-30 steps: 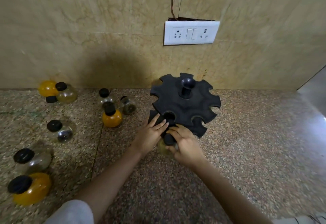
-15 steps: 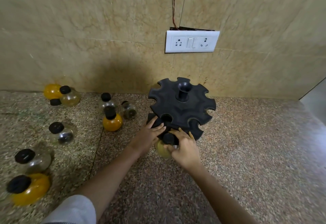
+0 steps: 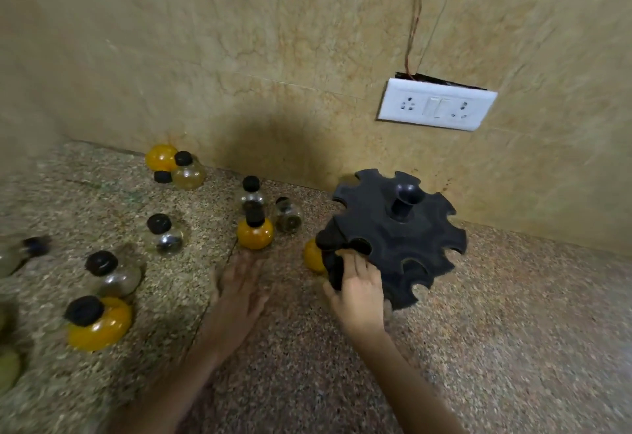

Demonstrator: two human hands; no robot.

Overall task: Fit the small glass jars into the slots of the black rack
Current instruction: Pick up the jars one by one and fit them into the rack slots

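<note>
The black rack (image 3: 396,238), a round notched disc with a centre post, stands by the wall. A yellow jar (image 3: 312,256) hangs at its left edge, its black cap in a notch. My right hand (image 3: 359,291) grips the rack's near-left edge, fingers on top and thumb below. My left hand (image 3: 239,288) is flat above the counter with fingers apart, holding nothing, just short of an upright orange jar (image 3: 255,236). Several more black-capped jars stand to the left, among them a clear one (image 3: 166,237) and a big orange one (image 3: 99,323).
Two clear jars (image 3: 252,196) (image 3: 289,216) stand behind the orange one. A yellow and a pale jar (image 3: 187,173) sit against the beige wall. A white socket plate (image 3: 436,104) with a loose wire is above the rack. The speckled counter (image 3: 513,331) extends right.
My left hand has let go of the rack and moved left toward the orange jar. The yellow jar now hangs at the rack's left edge. The view has swung left.
</note>
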